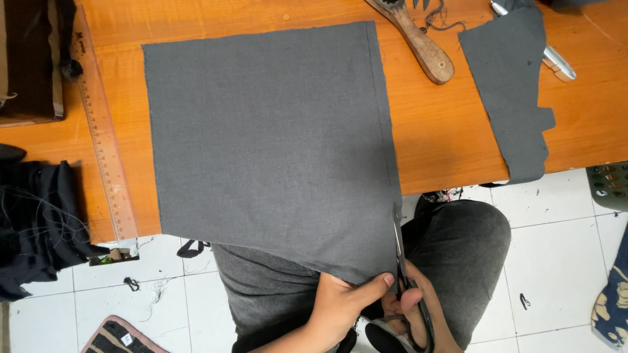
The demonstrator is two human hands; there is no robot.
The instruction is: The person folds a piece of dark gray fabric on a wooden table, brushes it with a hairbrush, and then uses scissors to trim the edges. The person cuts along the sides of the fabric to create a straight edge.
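Note:
A large grey fabric rectangle [268, 137] lies on the orange wooden table [438, 131] and hangs over its near edge onto my lap. My left hand [343, 304] pinches the fabric's lower right corner, thumb on top. My right hand [418, 320] holds a pair of black-handled scissors [405, 274], whose blades point up along the fabric's right edge, cutting just inside it.
A clear ruler [104, 137] lies along the table's left side, beside dark cloth [36, 222]. A wooden-handled brush [418, 42], a smaller grey fabric piece [513, 91] and a metal tool [556, 62] sit at the back right. White tiled floor lies below.

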